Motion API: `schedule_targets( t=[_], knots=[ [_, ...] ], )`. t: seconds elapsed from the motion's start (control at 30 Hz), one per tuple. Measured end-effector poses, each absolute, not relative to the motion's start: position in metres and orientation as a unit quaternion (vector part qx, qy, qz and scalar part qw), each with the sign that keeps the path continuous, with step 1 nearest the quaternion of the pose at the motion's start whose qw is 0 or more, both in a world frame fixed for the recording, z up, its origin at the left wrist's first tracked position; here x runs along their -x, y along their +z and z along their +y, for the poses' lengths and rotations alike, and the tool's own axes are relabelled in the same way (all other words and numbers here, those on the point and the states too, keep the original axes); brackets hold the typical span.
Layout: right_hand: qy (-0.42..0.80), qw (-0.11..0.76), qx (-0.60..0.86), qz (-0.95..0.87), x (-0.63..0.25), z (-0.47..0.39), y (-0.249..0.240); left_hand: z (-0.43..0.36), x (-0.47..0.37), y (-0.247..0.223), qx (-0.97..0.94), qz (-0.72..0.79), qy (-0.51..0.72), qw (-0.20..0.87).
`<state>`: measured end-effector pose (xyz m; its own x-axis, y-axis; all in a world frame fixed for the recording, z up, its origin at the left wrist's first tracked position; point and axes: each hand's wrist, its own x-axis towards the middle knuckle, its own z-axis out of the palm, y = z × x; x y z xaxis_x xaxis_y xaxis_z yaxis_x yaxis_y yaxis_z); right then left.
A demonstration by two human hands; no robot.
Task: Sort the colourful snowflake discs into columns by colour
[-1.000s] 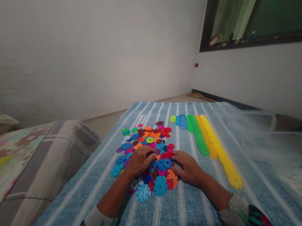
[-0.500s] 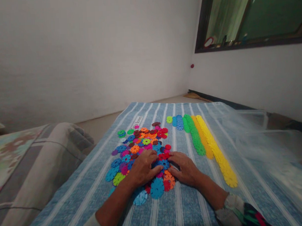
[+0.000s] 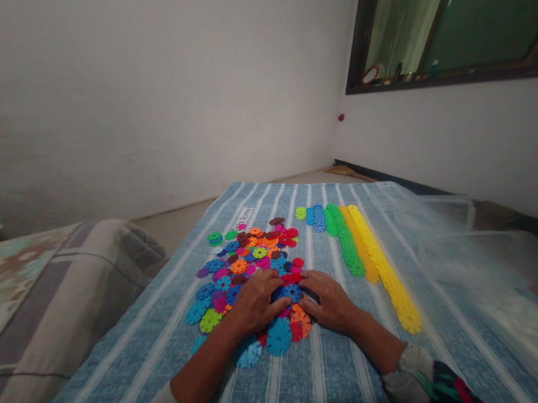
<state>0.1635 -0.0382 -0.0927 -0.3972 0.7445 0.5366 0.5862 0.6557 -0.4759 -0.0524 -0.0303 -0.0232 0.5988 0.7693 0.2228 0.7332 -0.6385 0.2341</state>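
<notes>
Flower-shaped discs of many colours lie in a loose pile, among them a light blue disc at its near edge and a lime green one at its left. My left hand rests on the pile, palm down, thumb apart from the fingers, holding nothing that I can see. At the pile's right edge, my right hand touches the discs with fingers and thumb spread apart. A dark blue disc lies between the two hands. Overlapping rows of green, orange and yellow discs lie further right.
A blue striped cloth covers the table. Short blue rows and a lime disc lie near its far side. Clear plastic containers stand at the right. A draped grey fabric is at the left, and a wall stands behind.
</notes>
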Motion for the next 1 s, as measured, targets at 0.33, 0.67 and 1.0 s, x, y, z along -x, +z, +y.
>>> schedule_targets(
  t=[0.33,0.67,1.0],
  knots=[
    [0.110,0.376,0.402,-0.828,-0.1634,-0.0391,-0.0924,-0.0305,0.0538,-0.0223,-0.893,0.414,0.166,0.067],
    [0.105,0.370,0.404,-0.830,-0.1646,-0.0373,-0.0963,-0.0305,0.0535,-0.0211,-0.892,0.418,0.154,0.076],
    [0.107,0.374,0.406,-0.827,-0.1633,-0.0398,-0.0921,-0.0300,0.0551,-0.0244,-0.893,0.414,0.163,0.067]
  ],
)
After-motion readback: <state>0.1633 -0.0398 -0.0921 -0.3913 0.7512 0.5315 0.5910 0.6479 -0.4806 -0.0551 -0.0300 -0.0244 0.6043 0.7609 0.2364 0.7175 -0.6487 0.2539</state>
